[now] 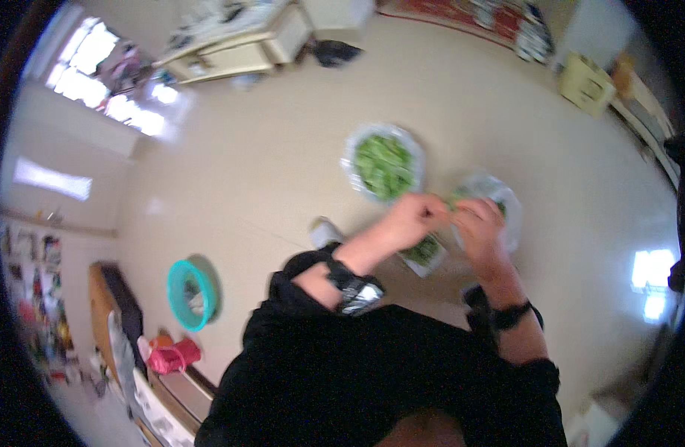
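My left hand [415, 220] and my right hand [480, 226] meet in front of me, fingertips pinched close together. A small green vegetable piece [453, 200] shows between them; blur hides its exact kind. Just beyond my left hand stands a round white bowl [348, 165], filled with light green vegetable pieces [383, 165]. Partly covered by my right hand is a whitish, plastic-looking container [512, 216] with a little green in it. Below the hands, between my forearms, sits a small pale container [423, 271] of darker green bits [424, 252].
On the floor at left are a turquoise basin [172, 298] with pale contents and a pink bag-like thing [175, 356]. A white cabinet [238, 61] and a black bag [335, 52] are at the back. A yellowish box [585, 83] stands far right. My shoe [325, 232] shows beside my left forearm.
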A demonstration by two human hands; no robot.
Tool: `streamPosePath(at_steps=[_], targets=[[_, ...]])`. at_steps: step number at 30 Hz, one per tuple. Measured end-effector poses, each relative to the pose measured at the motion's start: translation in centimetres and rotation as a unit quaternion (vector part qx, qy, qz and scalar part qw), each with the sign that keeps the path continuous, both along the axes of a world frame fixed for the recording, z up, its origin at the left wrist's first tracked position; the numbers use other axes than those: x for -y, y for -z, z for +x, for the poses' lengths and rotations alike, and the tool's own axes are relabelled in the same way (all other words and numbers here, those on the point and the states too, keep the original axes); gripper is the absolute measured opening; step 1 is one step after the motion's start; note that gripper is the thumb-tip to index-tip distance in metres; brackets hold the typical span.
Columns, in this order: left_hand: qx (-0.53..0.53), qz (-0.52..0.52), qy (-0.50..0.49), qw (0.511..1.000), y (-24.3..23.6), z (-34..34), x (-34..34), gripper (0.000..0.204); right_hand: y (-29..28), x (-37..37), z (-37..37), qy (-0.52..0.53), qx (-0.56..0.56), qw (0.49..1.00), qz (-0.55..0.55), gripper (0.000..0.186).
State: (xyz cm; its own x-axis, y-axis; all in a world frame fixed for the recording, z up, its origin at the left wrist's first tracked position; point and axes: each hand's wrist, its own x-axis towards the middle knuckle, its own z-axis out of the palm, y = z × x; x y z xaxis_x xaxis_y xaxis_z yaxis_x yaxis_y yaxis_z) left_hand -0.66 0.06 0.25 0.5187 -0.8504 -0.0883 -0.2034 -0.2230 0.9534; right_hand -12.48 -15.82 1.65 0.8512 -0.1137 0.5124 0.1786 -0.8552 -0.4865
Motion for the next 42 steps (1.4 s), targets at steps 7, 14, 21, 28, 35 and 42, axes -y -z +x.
streamPosePath(at_steps=[7,14,21,28,35,42], targets=[[-0.069,-0.04,0.007,0.997,1.1,0.3,0.3,0.004,-0.1,0.1,0.4,-0.016,0.016,1.0,-0.019,0.005],[-0.042,-0.035,0.011,0.998,1.3,0.2,0.1,0.003,0.0,-0.3,0.3,-0.009,0.017,1.0,-0.006,0.007],[-0.028,-0.02,-0.006,0.999,1.0,0.5,0.3,0.007,-0.5,-0.1,0.3,0.008,-0.024,0.999,0.044,0.008],[-0.088,-0.035,-0.013,0.995,0.7,0.5,0.3,0.007,0.3,0.3,-0.4,0.036,-0.077,0.986,0.145,0.012],[-0.256,-0.061,-0.031,0.964,-0.6,0.6,0.4,0.006,-0.1,0.4,-0.2,0.054,-0.102,0.934,0.337,0.011],[-0.282,-0.034,-0.035,0.958,-0.5,1.0,0.2,0.007,1.1,0.9,0.0,0.049,-0.079,0.915,0.392,0.008]])
